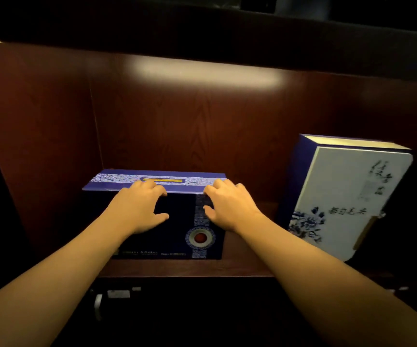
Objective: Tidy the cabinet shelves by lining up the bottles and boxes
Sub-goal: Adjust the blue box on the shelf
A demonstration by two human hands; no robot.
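A dark blue box (pixel 177 221) with a patterned band and a red round seal stands on the wooden shelf (pixel 189 267), left of centre. My left hand (pixel 137 209) grips its top front edge, fingers over the top and thumb on the front face. My right hand (pixel 227 209) holds the same edge further right, fingers curled over the top, thumb against the patterned band. A taller white and blue box (pixel 347 201) with ink writing and a blue flower stands upright to the right, apart from the dark box.
The shelf sits in a dark red wooden cabinet with a back panel (pixel 202 126) and a left side wall (pixel 39 146). Below the shelf's front edge is a dark space with a metal handle (pixel 98 306).
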